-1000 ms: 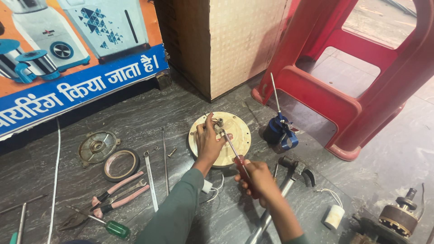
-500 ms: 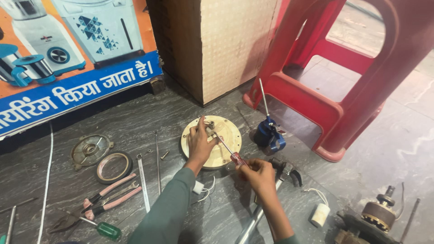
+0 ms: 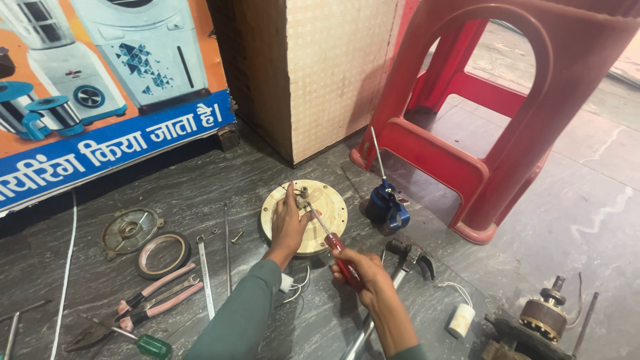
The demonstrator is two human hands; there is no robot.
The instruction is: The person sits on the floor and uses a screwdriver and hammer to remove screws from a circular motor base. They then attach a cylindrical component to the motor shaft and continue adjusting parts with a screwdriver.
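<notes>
From the head view, the left hand (image 3: 288,223) lies flat on the round cream disc (image 3: 305,217) on the stone floor (image 3: 267,173), its grip spread apart. The right hand (image 3: 363,273) has its grip clamped on a red-handled screwdriver (image 3: 330,237), tip touching the disc's centre. A claw hammer (image 3: 400,263) lies beside it.

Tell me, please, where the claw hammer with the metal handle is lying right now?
In the head view, the claw hammer lies on the grey stone floor right of centre, beside the right hand, between the round cream disc and the small white capacitor.
</notes>
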